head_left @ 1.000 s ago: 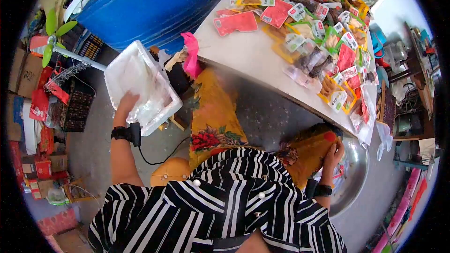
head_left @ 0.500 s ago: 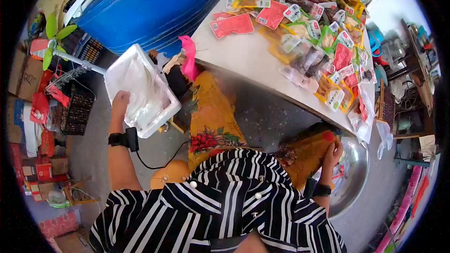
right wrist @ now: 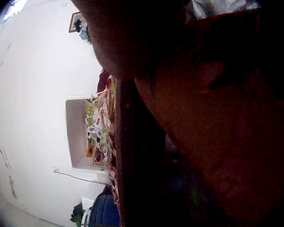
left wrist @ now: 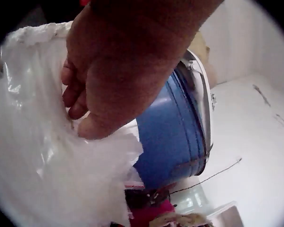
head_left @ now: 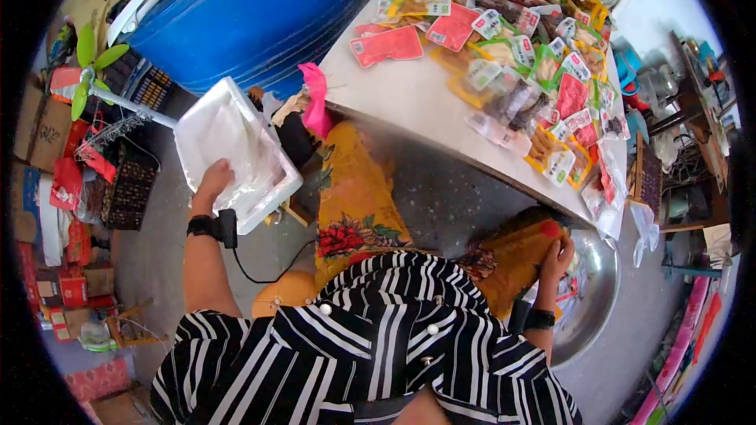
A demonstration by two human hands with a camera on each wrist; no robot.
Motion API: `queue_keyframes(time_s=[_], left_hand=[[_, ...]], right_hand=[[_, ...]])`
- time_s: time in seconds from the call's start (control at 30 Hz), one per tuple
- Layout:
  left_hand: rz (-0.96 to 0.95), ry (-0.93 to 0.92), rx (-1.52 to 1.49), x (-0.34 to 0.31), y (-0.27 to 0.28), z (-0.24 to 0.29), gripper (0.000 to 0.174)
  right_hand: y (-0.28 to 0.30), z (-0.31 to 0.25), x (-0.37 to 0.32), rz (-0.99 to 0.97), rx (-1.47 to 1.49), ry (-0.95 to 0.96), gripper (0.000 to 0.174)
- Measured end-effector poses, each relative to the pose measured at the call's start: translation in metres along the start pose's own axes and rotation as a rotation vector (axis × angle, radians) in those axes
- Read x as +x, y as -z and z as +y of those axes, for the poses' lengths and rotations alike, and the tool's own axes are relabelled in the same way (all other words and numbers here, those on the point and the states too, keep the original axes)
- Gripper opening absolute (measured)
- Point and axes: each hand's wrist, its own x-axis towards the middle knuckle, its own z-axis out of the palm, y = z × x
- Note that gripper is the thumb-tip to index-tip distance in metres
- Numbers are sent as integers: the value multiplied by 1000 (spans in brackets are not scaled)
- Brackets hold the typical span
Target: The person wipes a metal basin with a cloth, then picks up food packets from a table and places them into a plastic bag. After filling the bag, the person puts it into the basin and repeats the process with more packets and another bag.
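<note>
While my left hand (head_left: pixel 214 181) lies inside the white foam box (head_left: pixel 277 189), the stack of clear plastic bags (head_left: pixel 236 142) sits directly under and ahead of my fingertips, filling the box bottom. The box's long axis runs roughly onward from my fingers, away from me, so the bags stretch out beyond the hand rather than across it. In the left wrist view my fingers (left wrist: pixel 73 97) are curled down onto the top sheet and my thumb is pressed in beside them. The film bunches up between them, so I judge that I am pinching the uppermost bag, not just touching it. My wrist is bent a little downward, and the forearm comes in over the near edge of the box.

This is plainly the nearer hand: the box lies out on my left side, well apart from my right hand (head_left: pixel 557 256). That hand rests on my right knee (head_left: pixel 516 256), fingers laid over the yellow flowered cloth. Whether they hold anything I cannot tell, since the right wrist view is dark. Just beyond that hand's knuckles stands a steel basin (head_left: pixel 598 299).

Past the far end of the box stands a blue drum (head_left: pixel 252 8). To the right of my left hand, a white table (head_left: pixel 409 94) carries a spread of sealed snack packets (head_left: pixel 520 55).
</note>
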Motion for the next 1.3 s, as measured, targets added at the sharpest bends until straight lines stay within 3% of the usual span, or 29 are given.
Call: queue_keyframes(time_s=[0.07,0.17,0.27,0.3,0.33,0.37,0.43,0.5,0.6,0.7,0.8,0.9,1.03,1.07,1.3], left_hand=[[27,-64,67,23,-3,-33,21],[32,-156,486,32,-12,-32,30],[-37,-59,643,11,-14,22,30],[-101,55,544,3,-12,41,32],[-151,-218,612,26,-9,-1,34],[-84,-72,593,20,-10,10,35],[-66,-52,643,20,-11,15,35],[5,-102,557,27,-17,-10,35],[53,-87,692,20,-28,-4,34],[-1,-138,427,37,-25,-36,35],[-101,-194,386,17,-14,4,37],[-33,-54,526,5,-17,18,38],[11,-143,707,1,-25,23,33],[39,-89,638,3,-25,20,31],[-66,-47,672,12,-10,-8,28]], right_hand=[[-1,2,-1,2,-8,13,22],[0,4,1,-18,-31,42,22],[2,13,3,-22,-35,33,23],[1,11,1,-14,-15,-5,23],[1,10,0,-3,1,-44,23],[2,-5,1,2,81,-75,20],[1,2,3,27,-28,42,16],[2,7,2,-3,-55,-24,22],[3,2,2,-3,-63,-52,25],[4,-5,1,12,-79,-64,25],[6,-9,3,14,-110,-47,25],[5,-11,2,18,-125,-64,24],[4,-5,1,39,-73,-21,23],[4,-4,1,38,-82,-21,22],[6,-13,3,12,-82,-52,22]])
